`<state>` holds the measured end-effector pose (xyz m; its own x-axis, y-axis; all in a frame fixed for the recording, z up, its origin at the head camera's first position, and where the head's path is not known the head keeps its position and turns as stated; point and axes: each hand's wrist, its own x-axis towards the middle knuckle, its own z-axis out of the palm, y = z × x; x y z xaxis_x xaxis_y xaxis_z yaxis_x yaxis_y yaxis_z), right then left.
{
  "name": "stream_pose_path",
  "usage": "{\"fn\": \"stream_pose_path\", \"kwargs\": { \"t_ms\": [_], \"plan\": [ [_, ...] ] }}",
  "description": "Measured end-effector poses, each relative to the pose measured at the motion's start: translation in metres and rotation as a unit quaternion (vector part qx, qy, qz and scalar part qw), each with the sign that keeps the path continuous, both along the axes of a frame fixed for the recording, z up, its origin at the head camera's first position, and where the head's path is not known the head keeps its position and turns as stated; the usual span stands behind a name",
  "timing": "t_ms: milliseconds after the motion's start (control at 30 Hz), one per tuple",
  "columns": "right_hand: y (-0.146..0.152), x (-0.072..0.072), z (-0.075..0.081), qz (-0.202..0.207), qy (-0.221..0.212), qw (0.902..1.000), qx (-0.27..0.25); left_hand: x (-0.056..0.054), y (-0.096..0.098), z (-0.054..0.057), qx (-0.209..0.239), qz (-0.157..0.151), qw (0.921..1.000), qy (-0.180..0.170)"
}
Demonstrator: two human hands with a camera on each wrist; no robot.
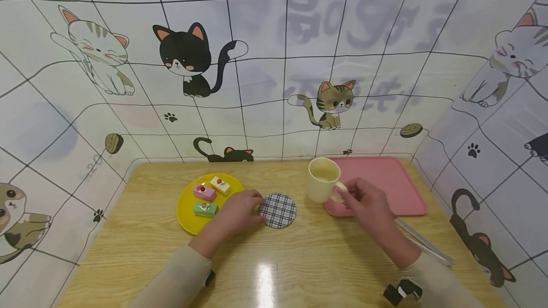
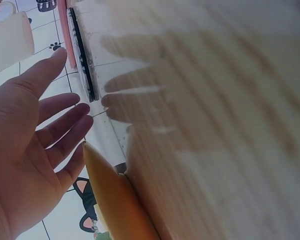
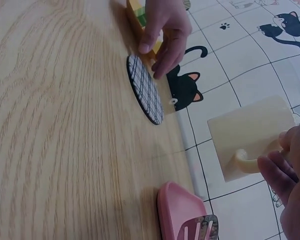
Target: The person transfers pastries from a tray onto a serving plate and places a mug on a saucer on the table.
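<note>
My right hand [image 1: 372, 201] pinches the handle of a cream mug [image 1: 322, 185] between thumb and fingers. The right wrist view has this mug [image 3: 250, 135] raised off the table. On the table's middle lies a round black-and-white checked coaster [image 1: 278, 210]. My left hand [image 1: 239, 210] hovers at the coaster's left edge, its fingers loosely extended and holding nothing. Behind that hand is a yellow plate [image 1: 184, 203] bearing a pink toy cake [image 1: 204, 192], a cream one [image 1: 220, 185] and a green one [image 1: 206, 209]. The left forearm partly covers the plate.
A pink tray [image 1: 385, 184] lies at the back right, partly behind the mug and right hand. Beside its front edge rests a long silver utensil [image 1: 424, 241], whose slotted end [image 3: 197, 230] shows in the right wrist view. Cat-print cloth walls [image 1: 265, 122] surround the wooden table.
</note>
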<state>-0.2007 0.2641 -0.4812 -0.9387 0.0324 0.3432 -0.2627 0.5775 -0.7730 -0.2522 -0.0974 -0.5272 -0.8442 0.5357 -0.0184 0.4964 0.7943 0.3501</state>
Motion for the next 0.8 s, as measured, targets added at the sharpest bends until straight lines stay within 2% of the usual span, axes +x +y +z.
{"fn": "stream_pose_path", "kwargs": {
  "t_ms": [467,600,800],
  "plan": [
    [-0.020,-0.001,-0.006,0.019,-0.006,0.9997,0.010,-0.004,0.003,-0.002,-0.013,-0.001,0.9999,-0.008],
    [-0.024,-0.003,-0.009,0.019,0.006,0.9995,0.025,-0.004,0.004,-0.003,-0.012,-0.003,0.9999,-0.007],
    [-0.032,-0.001,-0.014,0.039,0.004,0.9991,0.017,-0.003,0.005,0.000,-0.006,0.008,0.9997,-0.021]
  ]
}}
